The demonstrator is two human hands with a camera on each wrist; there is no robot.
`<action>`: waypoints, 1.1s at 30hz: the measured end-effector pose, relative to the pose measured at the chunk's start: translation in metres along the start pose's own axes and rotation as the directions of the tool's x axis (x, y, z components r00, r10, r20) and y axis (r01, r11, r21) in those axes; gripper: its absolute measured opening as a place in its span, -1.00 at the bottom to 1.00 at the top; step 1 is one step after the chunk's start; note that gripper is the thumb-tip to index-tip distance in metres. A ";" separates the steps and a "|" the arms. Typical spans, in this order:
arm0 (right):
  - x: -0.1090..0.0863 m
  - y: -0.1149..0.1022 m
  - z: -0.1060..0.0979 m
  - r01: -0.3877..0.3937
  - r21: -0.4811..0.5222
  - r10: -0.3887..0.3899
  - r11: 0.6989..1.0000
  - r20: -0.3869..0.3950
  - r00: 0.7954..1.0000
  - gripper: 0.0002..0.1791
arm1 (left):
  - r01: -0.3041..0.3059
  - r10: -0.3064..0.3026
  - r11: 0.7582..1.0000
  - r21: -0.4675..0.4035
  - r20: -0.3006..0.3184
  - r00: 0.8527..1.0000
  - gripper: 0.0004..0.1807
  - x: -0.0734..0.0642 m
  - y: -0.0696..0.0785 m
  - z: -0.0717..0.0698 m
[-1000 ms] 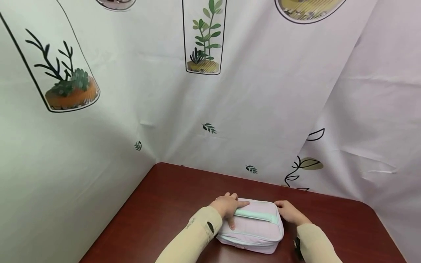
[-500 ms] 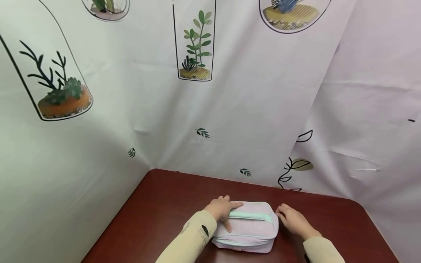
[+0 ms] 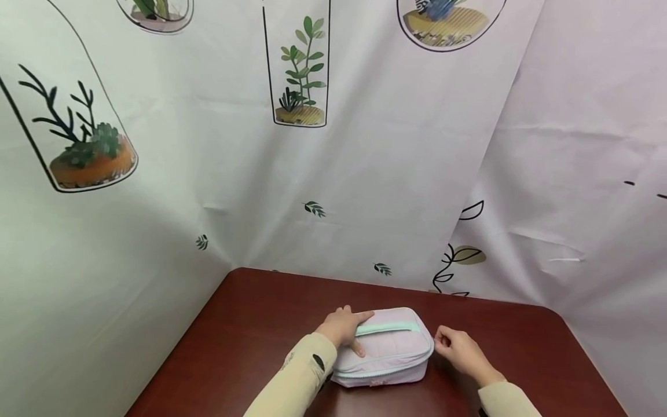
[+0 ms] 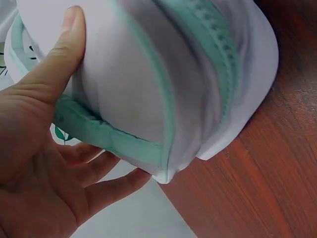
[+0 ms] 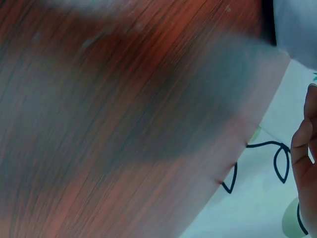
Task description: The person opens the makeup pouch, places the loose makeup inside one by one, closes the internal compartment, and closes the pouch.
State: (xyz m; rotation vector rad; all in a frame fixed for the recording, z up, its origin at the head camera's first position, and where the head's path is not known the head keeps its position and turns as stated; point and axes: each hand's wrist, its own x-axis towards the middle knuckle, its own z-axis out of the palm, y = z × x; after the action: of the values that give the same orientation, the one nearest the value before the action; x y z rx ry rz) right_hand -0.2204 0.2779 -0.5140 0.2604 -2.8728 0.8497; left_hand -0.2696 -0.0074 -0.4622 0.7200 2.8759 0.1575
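Note:
A pale lilac zip pouch (image 3: 398,346) with a mint handle strap (image 3: 391,327) lies on the table, its zipper (image 3: 383,373) running along the front side. Spread over its left end, my left hand (image 3: 343,329) holds it, thumb on the lid. The left wrist view has the remaining fingers (image 4: 116,186) at the pouch's edge, past the strap. At the right end, my right hand (image 3: 461,350) has curled fingers right at the zipper line, pinching there; the zipper pull is hidden by the fingertips. Only part of this hand shows in the right wrist view, below the pouch corner (image 5: 299,32).
The reddish-brown wooden table (image 3: 260,324) has rounded back corners. White fabric backdrops (image 3: 365,168) printed with plants and jars stand behind it and at both sides. Both cream sleeves (image 3: 292,373) reach in from the front edge.
My right hand has moved from the pouch's back right corner nearer along its right end. The pouch has turned counterclockwise, showing more of its front. My left hand stays on it.

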 end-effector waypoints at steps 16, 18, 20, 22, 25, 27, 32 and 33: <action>0.002 -0.016 0.008 0.025 0.068 -0.022 0.997 -0.041 0.999 -0.78 | 0.144 -0.142 0.989 0.035 -0.050 0.989 0.08 0.000 0.006 0.006; 0.001 -0.017 0.009 0.030 0.070 -0.027 0.997 -0.046 0.999 -0.78 | 0.159 -0.157 0.986 0.041 -0.046 0.987 0.09 0.000 0.008 0.005; 0.000 -0.018 0.010 0.033 0.067 -0.030 0.997 -0.048 0.998 -0.77 | 0.168 -0.166 0.984 0.052 -0.044 0.985 0.09 0.000 0.011 0.004; -0.001 -0.020 0.011 0.040 0.068 -0.037 0.997 -0.049 0.998 -0.76 | 0.179 -0.177 0.981 0.068 -0.039 0.983 0.10 -0.001 0.014 0.003; -0.004 -0.023 0.013 0.054 0.081 -0.050 0.995 -0.044 0.998 -0.77 | 0.196 -0.193 0.976 0.093 -0.038 0.980 0.11 -0.001 0.018 0.003; -0.006 -0.026 0.015 0.074 0.088 -0.071 0.993 -0.039 0.997 -0.77 | 0.213 -0.210 0.972 0.102 -0.039 0.977 0.10 -0.002 0.020 0.003; -0.012 -0.036 0.023 0.118 0.091 -0.117 0.989 -0.012 0.993 -0.75 | 0.242 -0.240 0.961 0.134 -0.034 0.970 0.12 -0.004 0.027 0.008; -0.013 -0.039 0.025 0.130 0.092 -0.130 0.987 -0.011 0.991 -0.75 | 0.247 -0.245 0.958 0.148 -0.035 0.969 0.13 -0.004 0.028 0.010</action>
State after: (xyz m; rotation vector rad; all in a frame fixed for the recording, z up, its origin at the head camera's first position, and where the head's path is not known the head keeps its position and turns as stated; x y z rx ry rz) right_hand -0.2020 0.2339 -0.5170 0.4494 -2.7788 0.9585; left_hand -0.2519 0.0159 -0.4674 0.3779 2.9854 -0.0892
